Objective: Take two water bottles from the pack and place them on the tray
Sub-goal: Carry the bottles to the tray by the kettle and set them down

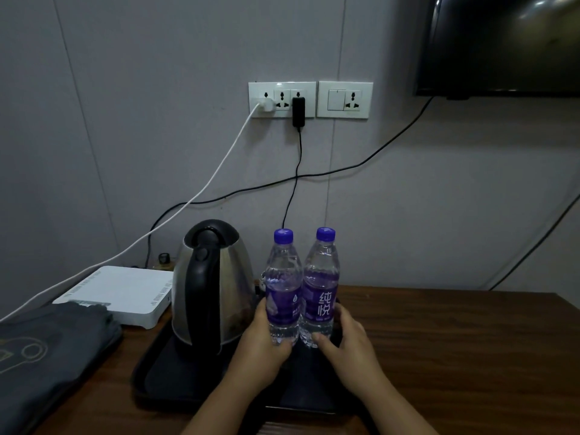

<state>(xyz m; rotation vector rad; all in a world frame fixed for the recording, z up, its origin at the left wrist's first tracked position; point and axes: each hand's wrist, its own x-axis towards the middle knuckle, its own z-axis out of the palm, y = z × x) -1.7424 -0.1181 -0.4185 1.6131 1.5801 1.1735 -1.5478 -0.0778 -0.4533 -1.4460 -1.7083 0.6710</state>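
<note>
With both bottles standing side by side on the black tray point(163, 384), just right of the kettle point(210, 287), I've got my left hand point(266, 343) wrapped around the base of the left bottle point(282, 290) and my right hand point(348, 340) curled round the base of the right bottle point(321, 287). Each grip is closed on its own bottle, thumbs in front, low down under the purple labels. They're full, I'd say, so fairly heavy for their size, and the thin clear plastic will give if I squeeze; the ribbed lower section is the safest place to hold. Both stand upright, long axis vertical, blue caps up toward the wall sockets point(282, 100), bodies touching each other. The tray sits on the wooden counter point(455, 340).
</note>
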